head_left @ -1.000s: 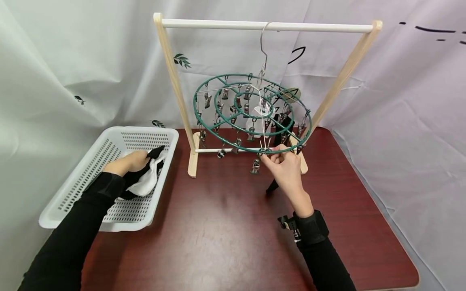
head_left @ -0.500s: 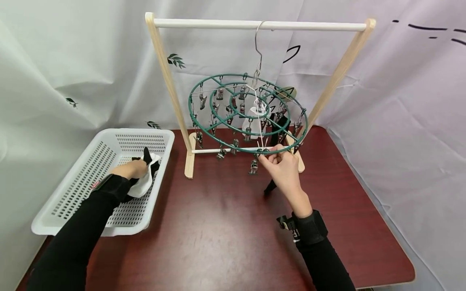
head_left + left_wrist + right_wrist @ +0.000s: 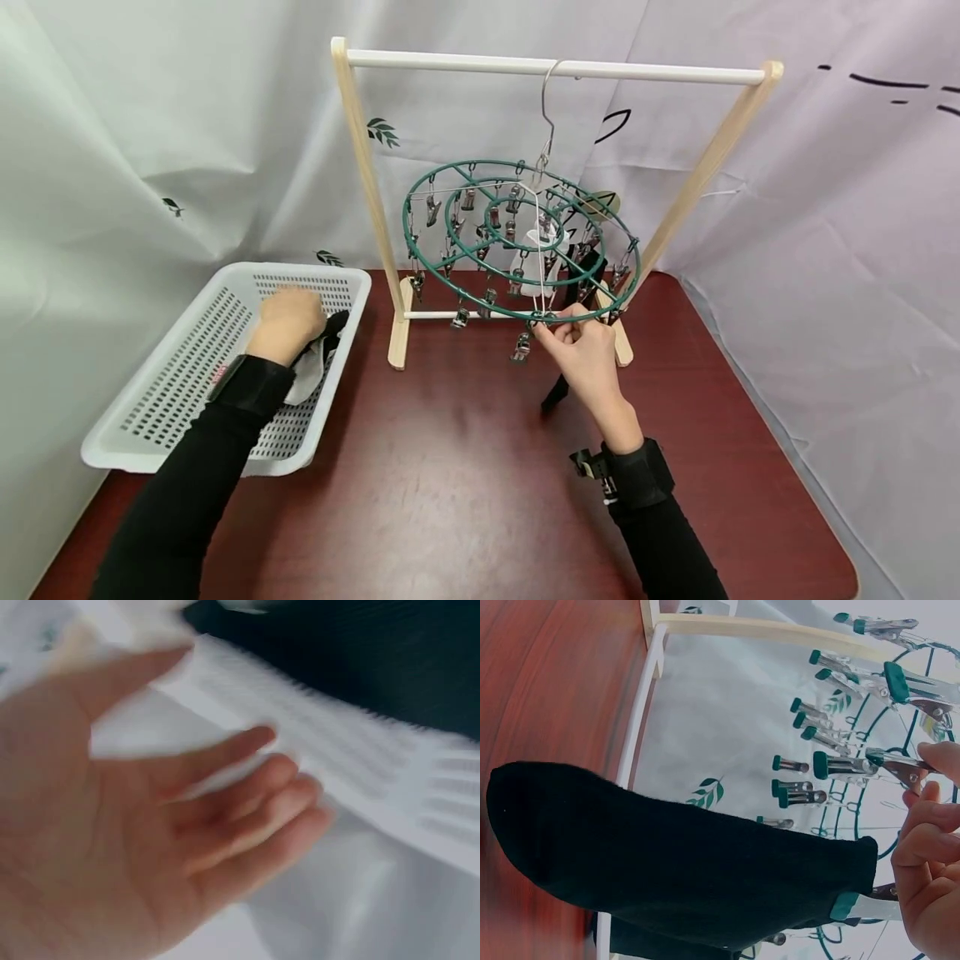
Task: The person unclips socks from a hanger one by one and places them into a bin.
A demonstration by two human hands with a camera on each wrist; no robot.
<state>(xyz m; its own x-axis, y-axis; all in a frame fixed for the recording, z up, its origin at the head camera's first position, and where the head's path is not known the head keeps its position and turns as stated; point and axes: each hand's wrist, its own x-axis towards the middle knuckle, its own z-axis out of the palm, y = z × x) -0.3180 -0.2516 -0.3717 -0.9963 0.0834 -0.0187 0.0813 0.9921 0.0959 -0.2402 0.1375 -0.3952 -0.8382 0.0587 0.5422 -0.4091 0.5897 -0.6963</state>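
"What's hung?"
"A black sock (image 3: pixel 682 851) and something white (image 3: pixel 527 273), on the green clip hanger (image 3: pixel 465 296)."
"Left?"
"Black and white cloth (image 3: pixel 306 382) in the basket (image 3: pixel 348 350). Left hand (image 3: pixel 287 321) over it, loosely spread, empty; right hand (image 3: pixel 585 357) pinches a bare clip (image 3: pixel 901 766)."

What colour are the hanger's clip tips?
Green; the clip tips show best in the right wrist view.
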